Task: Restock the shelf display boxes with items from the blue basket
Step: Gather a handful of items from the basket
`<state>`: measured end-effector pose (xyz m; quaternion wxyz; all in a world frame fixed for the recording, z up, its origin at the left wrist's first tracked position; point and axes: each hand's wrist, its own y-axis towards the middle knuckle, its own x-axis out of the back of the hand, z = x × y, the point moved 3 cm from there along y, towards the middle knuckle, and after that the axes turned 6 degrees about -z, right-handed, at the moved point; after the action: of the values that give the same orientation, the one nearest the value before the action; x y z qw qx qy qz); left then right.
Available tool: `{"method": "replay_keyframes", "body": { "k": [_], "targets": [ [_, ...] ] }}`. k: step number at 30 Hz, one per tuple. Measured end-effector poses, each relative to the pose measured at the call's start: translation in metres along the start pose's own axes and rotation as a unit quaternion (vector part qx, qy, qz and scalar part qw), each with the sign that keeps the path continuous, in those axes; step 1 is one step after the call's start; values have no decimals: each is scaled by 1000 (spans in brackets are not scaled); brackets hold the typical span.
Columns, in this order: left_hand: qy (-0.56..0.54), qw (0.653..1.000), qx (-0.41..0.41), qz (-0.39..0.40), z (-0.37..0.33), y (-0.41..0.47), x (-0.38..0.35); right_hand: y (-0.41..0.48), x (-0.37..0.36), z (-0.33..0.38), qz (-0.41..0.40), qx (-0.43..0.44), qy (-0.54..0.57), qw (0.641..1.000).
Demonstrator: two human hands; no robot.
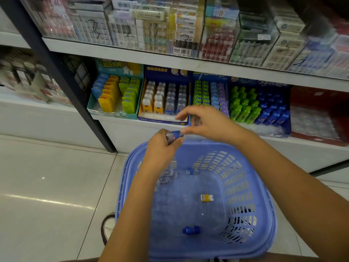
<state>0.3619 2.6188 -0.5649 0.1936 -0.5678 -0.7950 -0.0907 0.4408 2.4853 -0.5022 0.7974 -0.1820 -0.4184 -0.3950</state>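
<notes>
My left hand (164, 146) grips a small blue-capped item (174, 136) over the far rim of the blue basket (264, 224). My right hand (204, 122) hovers just above and to the right, its thumb and fingers pinching that item's blue end. Inside the basket lie a yellow item (206, 197), a blue item (191, 230) and another small blue one (190, 171). Straight ahead on the lower shelf stands a dark blue display box (164, 120) with rows of yellow and blue items of the same kind.
A teal box of yellow, green and blue cases (115, 95) stands left of the display box. Boxes of green and blue bottles (258, 106) stand to its right. A dark shelf post (56, 72) slants down at left. Clear cases fill the upper shelf (170, 57).
</notes>
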Motion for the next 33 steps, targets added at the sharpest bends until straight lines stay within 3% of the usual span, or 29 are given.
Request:
{"method": "replay_keyframes", "body": {
  "k": [2, 6, 8, 11, 15, 20, 33],
  "targets": [
    [62, 997, -49, -11, -9, 8, 4, -3, -10, 11, 25, 33, -14, 999],
    [79, 992, -90, -45, -19, 21, 15, 8, -8, 14, -42, 55, -63, 996],
    [48, 993, -100, -43, -20, 27, 16, 17, -3, 8, -104, 30, -32, 994],
    [169, 978, -123, 3, -10, 38, 10, 34, -2, -7, -161, -25, -20, 986],
    [284, 948, -136, 46, 9, 45, 2, 48, -18, -19, -134, -54, -83, 986],
    [274, 949, -156, 31, 18, 48, 1, 59, -16, -21, -101, -31, -167, 980],
    [253, 954, -152, 52, 23, 48, 2, 63, -21, -13, -99, -4, -235, 967]
  ]
}}
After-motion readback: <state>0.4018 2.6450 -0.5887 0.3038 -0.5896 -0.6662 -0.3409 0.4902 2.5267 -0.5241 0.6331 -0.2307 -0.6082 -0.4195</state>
